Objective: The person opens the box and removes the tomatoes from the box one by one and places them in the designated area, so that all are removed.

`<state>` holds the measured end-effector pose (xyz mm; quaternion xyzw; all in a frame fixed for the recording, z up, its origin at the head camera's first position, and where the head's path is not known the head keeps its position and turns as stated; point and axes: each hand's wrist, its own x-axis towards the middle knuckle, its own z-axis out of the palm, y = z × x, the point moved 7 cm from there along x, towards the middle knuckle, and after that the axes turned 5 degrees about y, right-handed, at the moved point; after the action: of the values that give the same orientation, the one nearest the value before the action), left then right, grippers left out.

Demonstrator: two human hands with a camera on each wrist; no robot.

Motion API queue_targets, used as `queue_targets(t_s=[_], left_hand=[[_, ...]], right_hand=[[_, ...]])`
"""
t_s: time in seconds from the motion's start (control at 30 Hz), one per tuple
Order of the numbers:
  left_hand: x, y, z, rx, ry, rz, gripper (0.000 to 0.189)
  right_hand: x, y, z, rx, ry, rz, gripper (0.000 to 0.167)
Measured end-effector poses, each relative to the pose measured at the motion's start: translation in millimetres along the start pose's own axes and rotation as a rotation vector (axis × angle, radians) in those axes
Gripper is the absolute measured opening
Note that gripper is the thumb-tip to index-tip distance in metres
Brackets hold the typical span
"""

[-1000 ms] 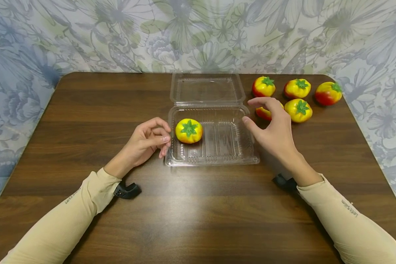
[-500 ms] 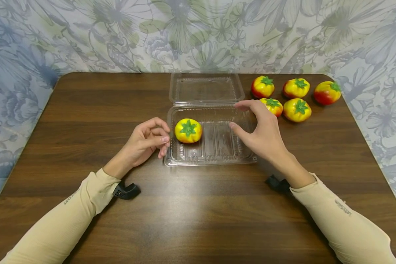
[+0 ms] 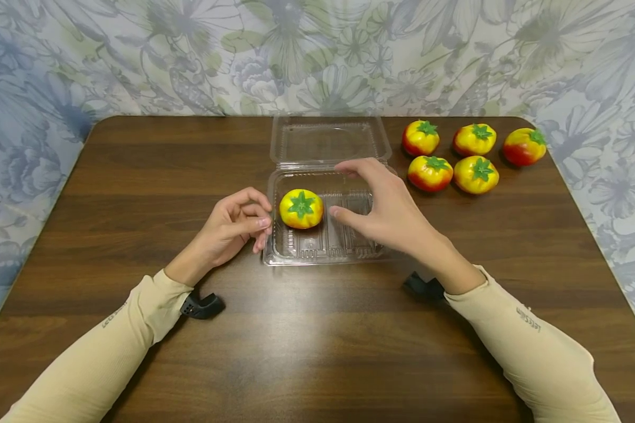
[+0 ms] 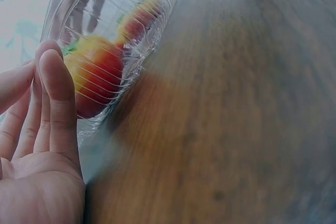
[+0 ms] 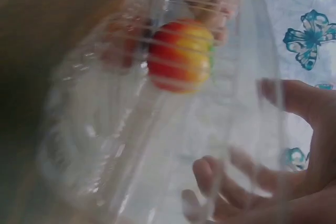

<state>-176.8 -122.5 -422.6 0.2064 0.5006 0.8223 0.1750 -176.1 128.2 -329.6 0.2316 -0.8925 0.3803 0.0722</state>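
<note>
A clear plastic clamshell container [image 3: 344, 257] lies with its lid [image 3: 330, 141] laid back. In its left part sits one artificial fruit [image 3: 301, 209], yellow and red with a green star-shaped leaf top, like a persimmon or tomato. My left hand [image 3: 238, 226] is at the container's left edge, fingers loosely bent, fingertips against or very near the rim. Over the right part of the container hovers my right hand [image 3: 388, 211], thumb and forefinger spread with a gap to the fruit and nothing between them. The left wrist view shows the fruit [image 4: 97, 77] through the ribbed wall.
Several similar fruits stand at the back right of the brown wooden table [image 3: 190, 164], the closest one [image 3: 430, 173] just right of the container. Behind the table hangs a flowered cloth [image 3: 317, 59]. Dark wrist straps [image 3: 203, 305] sit by the sleeves.
My right hand has moved left from beside the near fruit at the right to above the container, uncovering that fruit. The left hand and the fruit in the container have stayed put.
</note>
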Motion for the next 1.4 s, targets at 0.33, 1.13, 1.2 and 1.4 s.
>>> queue_targets(t_s=[0.33,1.13,1.2,1.4], left_hand=[[-0.2,-0.3,-1.0,-0.01,-0.001,-0.004,0.025],[0.4,0.1,-1.1,0.0,0.006,-0.01,0.022],[0.1,0.4,-0.5,-0.003,0.006,-0.009,0.022],[-1.0,-0.3,-1.2,-0.011,0.009,-0.009,0.022]], right_hand=[[23.9,-27,22,0.013,-0.088,-0.044,0.063],[27.2,-20,68,-0.056,-0.268,-0.046,0.064],[26.6,-19,70,-0.063,-0.273,-0.043,0.066],[24.5,-18,76,-0.07,-0.278,-0.034,0.067]])
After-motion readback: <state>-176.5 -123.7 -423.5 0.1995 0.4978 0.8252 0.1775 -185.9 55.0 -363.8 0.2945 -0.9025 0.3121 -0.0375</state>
